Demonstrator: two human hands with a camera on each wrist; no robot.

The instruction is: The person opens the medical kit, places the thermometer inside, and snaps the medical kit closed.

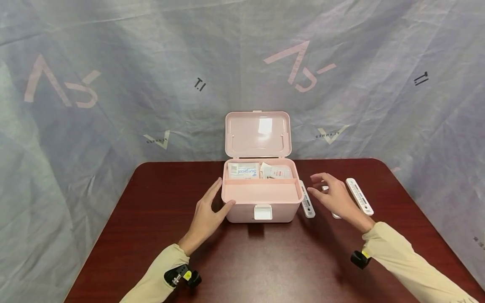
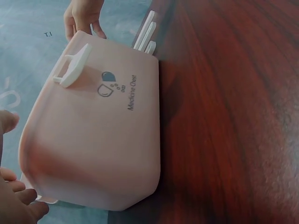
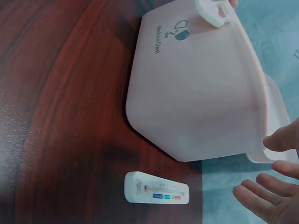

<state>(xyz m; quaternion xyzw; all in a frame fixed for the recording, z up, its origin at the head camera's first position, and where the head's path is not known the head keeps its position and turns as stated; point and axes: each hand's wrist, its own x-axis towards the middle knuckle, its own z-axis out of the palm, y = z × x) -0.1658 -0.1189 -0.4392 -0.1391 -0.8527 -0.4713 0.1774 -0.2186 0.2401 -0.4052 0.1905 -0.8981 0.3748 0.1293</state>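
Note:
A pink medicine chest (image 1: 261, 212) stands on the table with its lid (image 1: 257, 134) raised. My left hand (image 1: 206, 216) is at the chest's left side, thumb by the front rim and fingers extended along the side. To the right of the chest my right hand (image 1: 335, 198) hovers with loosely bent fingers, holding nothing. Beside the chest's right wall lies a white thermometer (image 3: 156, 188) with a coloured scale. Another white thermometer (image 1: 360, 197) lies farther right. Between them, a white piece (image 1: 336, 216) is mostly hidden under my right hand.
The chest's back compartment holds a packet marked Surgical (image 1: 243, 170) and a white packet (image 1: 277, 171). A pink divider (image 1: 261, 181) separates it from the front compartment. The dark red table (image 1: 250, 261) meets a grey printed cloth (image 1: 182, 113) behind.

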